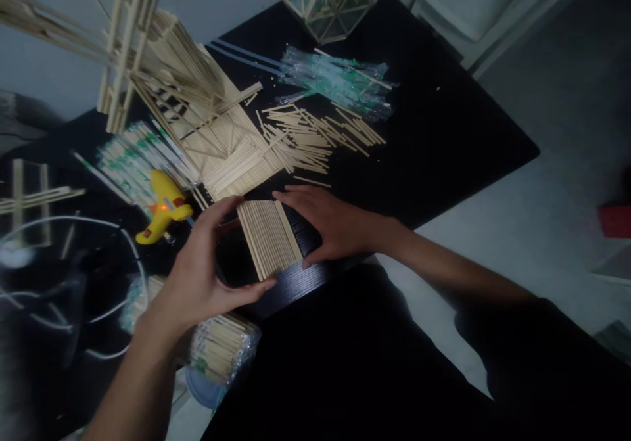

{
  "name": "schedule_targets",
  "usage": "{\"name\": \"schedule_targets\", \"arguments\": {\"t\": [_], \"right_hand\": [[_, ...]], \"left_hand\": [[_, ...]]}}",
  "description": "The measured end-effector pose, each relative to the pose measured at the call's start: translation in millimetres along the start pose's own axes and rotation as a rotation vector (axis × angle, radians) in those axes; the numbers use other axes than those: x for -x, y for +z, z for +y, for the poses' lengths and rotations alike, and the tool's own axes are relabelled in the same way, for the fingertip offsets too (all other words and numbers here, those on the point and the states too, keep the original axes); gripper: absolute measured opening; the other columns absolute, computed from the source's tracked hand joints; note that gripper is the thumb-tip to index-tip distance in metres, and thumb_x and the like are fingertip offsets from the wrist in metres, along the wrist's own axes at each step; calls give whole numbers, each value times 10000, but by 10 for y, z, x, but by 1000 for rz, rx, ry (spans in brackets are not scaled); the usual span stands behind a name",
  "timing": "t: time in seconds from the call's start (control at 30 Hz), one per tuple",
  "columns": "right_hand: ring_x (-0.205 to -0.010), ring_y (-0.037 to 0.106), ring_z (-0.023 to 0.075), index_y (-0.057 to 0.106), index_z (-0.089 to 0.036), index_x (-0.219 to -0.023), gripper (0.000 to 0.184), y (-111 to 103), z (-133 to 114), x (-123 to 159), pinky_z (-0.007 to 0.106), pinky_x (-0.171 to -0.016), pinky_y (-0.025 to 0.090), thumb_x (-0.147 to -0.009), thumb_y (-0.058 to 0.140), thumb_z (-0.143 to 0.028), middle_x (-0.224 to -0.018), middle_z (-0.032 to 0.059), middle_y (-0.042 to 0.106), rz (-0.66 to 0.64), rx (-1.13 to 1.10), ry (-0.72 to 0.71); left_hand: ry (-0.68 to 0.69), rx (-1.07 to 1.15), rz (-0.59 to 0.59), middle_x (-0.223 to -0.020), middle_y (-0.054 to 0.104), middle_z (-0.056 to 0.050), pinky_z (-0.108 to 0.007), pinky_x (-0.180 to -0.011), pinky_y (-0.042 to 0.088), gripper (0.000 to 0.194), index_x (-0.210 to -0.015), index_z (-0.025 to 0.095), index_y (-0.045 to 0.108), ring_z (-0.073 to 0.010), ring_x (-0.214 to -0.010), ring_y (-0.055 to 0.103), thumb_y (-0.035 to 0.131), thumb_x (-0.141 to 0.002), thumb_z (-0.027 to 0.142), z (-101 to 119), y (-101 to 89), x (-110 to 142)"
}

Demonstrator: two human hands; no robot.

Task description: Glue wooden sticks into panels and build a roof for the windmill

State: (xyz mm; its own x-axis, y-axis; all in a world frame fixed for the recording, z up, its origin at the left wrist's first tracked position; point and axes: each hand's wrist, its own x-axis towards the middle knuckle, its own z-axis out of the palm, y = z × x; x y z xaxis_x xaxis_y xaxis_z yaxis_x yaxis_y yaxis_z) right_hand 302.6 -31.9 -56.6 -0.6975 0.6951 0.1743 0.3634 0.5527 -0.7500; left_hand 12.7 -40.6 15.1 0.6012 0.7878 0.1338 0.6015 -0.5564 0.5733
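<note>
Well, from where I stand, both hands are busy with one small panel [269, 240], a row of thin sticks laid side by side, near the close edge of the black desk [444, 125]. The left hand [200, 270] spans its left side, fingers at the upper corner and thumb by the lower one. The right hand [342, 227] arches over the other side, fingertips at the top edge, thumb at the lower right corner, palm clear of it. So the grip, as I read it, is clamped on the panel from both sides, by its rims; whether the piece rests on anything, I can't tell.

I'd call this step steadying or squaring the panel. The next move asks for light, even pressure at the corners, since thin sticks could skew or split if squeezed unevenly.

The yellow glue gun [165, 198] sits just left of the left hand, a small orange light showing. If it's needed, one hand must let go while the other keeps the panel true. Beyond the panel stands the stick model [190, 92], with loose sticks [303, 142] heaped beside it.
</note>
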Motion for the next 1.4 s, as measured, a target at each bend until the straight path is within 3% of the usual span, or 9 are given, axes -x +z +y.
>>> {"name": "schedule_targets", "arguments": {"t": [0.3, 0.63, 0.77, 0.87, 0.93, 1.0, 1.13, 1.27, 1.4], "right_hand": [[-1646, 198, 372, 139, -167, -1698, 1160, 55, -120, -87, 626, -1314, 166, -863, 796, -635, -1747, 234, 279, -2, 6, -18], [-1626, 270, 324, 130, -201, -1701, 1167, 94, -230, -243, 558, -1303, 254, -840, 863, -491, -1730, 215, 319, 42, -127, -84], [-1608, 294, 317, 148, -198, -1700, 1228, 32, -252, -225, 528, -1307, 279, -782, 929, -435, -1712, 212, 341, 43, -159, -70], [-1595, 311, 335, 148, -248, -1706, 1232, -75, -272, -169, 546, -1309, 286, -778, 933, -452, -1715, 186, 332, 61, -183, -54], [-1581, 330, 352, 159, -296, -1703, 1217, -160, -274, -103, 580, -1300, 298, -779, 923, -504, -1706, 167, 336, 98, -179, -18], [-1575, 333, 364, 164, -322, -1699, 1209, -239, -271, -18, 605, -1292, 306, -777, 911, -552, -1695, 160, 335, 132, -150, 33], [-1519, 357, 433, 111, -348, -1710, 1301, -341, -296, 167, 702, -1242, 320, -725, 927, -587, -1655, 165, 351, 110, 16, 173], [-1426, 427, 467, 137, -361, -1709, 1272, -413, -381, 317, 735, -1115, 441, -725, 922, -542, -1583, 170, 392, -7, 144, 366], [-1451, 425, 459, 252, -337, -1684, 1130, -488, -424, 436, 721, -1118, 456, -762, 899, -426, -1606, 181, 388, -77, 179, 372]], "left_hand": [[42, -34, -20, -1585, 475, -195, -579, -1092, 591, 1131, -1652, 252, 294, -422, -1438, 526, 911, -749, 538, 18, 15, -24], [28, -35, -39, -1719, 307, -214, -624, -1202, 470, 1297, -1701, 262, 185, -455, -1549, 391, 867, -704, 733, -36, -49, 82], [-72, -52, 98, -1661, 422, -188, -600, -1184, 486, 977, -1671, 251, 274, -409, -1498, 475, 699, -905, 684, -226, -267, 175], [-327, -293, 282, -1460, 608, -170, -564, -1138, 523, 581, -1503, 192, 532, -364, -1343, 622, 570, -1010, 499, -418, -392, 221], [-464, -445, 268, -1378, 645, -211, -583, -1129, 515, 588, -1423, 110, 591, -403, -1312, 625, 570, -953, 463, -530, -410, 218], [-562, -540, 163, -1359, 640, -266, -598, -1120, 507, 664, -1416, 33, 583, -439, -1291, 616, 560, -885, 431, -615, -383, 189], [-659, -645, 8, -1326, 631, -306, -593, -1081, 516, 766, -1476, -28, 501, -457, -1236, 619, 558, -831, 381, -720, -307, 101], [-661, -682, 33, -1203, 653, -242, -594, -993, 550, 615, -1386, 51, 568, -443, -1145, 641, 588, -859, 368, -790, -321, 51], [-555, -606, 140, -1082, 641, -142, -575, -916, 573, 446, -1276, 153, 595, -394, -1048, 646, 594, -921, 422, -777, -442, 79]]}}
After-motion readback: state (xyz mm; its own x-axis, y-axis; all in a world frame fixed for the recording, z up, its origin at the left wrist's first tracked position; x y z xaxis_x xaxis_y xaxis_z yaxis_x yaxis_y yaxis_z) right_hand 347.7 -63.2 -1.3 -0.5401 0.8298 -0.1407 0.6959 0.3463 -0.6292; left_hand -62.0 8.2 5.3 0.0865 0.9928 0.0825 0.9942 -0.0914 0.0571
